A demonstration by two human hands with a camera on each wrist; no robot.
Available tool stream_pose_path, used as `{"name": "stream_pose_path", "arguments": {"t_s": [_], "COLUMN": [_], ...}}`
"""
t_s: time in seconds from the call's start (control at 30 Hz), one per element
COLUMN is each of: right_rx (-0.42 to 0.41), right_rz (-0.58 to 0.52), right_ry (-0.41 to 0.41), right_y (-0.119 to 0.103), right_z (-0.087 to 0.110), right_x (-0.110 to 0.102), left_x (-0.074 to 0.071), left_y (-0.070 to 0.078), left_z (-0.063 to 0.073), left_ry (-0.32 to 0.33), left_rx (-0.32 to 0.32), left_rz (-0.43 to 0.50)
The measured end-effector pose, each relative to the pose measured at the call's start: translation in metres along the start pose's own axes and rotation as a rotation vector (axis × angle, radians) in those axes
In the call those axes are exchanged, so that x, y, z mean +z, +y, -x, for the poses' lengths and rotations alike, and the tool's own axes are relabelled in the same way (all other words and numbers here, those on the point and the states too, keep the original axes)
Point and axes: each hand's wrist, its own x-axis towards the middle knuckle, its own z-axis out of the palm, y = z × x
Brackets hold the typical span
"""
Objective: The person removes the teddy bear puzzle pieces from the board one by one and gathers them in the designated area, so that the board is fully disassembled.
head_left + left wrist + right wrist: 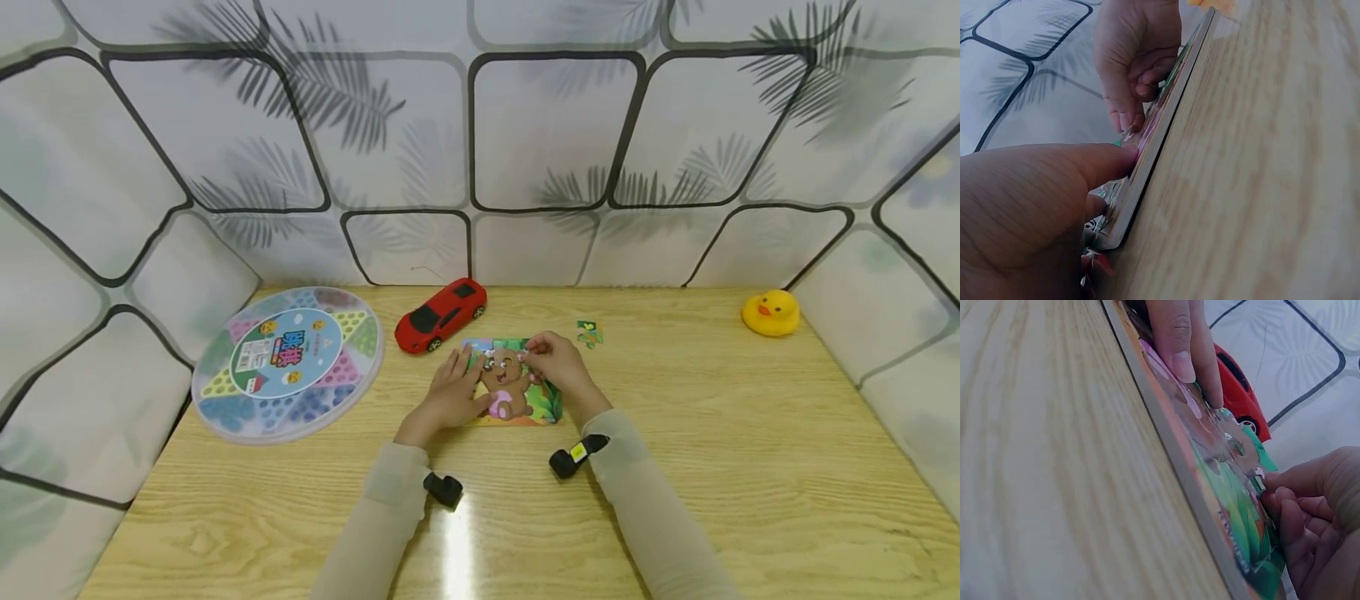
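Note:
A jigsaw puzzle (510, 408) with a brown bear on a green and orange scene lies flat on the table. My left hand (452, 392) rests on its left side, fingers spread and straight, the thumb pressing near the lower edge. At the upper right of the puzzle, my right hand (558, 367) pinches a small puzzle piece (1259, 482) between thumb and forefinger, close over the board. The other right fingers curl below, seen in the right wrist view. Beyond the right hand lie loose puzzle pieces (589, 332), green and yellow.
A red toy car (441, 315) stands just behind the puzzle. To the left lies a round Chinese checkers box (287, 365). A yellow rubber duck (771, 313) sits at the far right. A patterned wall (551, 133) closes off the back and sides of the wooden table (750, 467).

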Motion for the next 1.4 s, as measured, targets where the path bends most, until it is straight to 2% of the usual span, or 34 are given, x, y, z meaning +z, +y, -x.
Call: {"name": "stream_pose_path", "arguments": {"t_s": [0.23, 0.57, 0.77, 0.87, 1.03, 1.27, 1.4], "right_rx": [0.001, 0.040, 0.045, 0.045, 0.071, 0.048, 0.057], "right_rz": [0.047, -0.003, 0.127, 0.123, 0.038, 0.081, -0.001], "right_ry": [0.040, 0.058, 0.088, 0.093, 0.067, 0.034, -0.025], "right_y": [0.000, 0.003, -0.004, -0.007, -0.009, -0.008, -0.003], "right_z": [-0.001, -0.002, 0.002, 0.002, 0.004, 0.002, -0.002], "right_x": [0.000, 0.004, 0.007, 0.009, 0.009, 0.007, 0.003], "left_x": [0.000, 0.002, 0.001, 0.000, 0.000, -0.001, 0.000], "left_y": [0.000, -0.002, -0.002, -0.002, -0.002, -0.002, -0.002], "left_z": [-0.001, -0.001, -0.001, 0.000, 0.000, -0.001, -0.002], "left_ry": [-0.001, 0.028, 0.030, 0.031, 0.032, 0.032, 0.031], "left_rx": [0.007, 0.014, 0.018, 0.022, 0.029, 0.023, 0.026], "left_rz": [0.010, -0.006, -0.007, -0.007, -0.011, -0.012, -0.019]}}
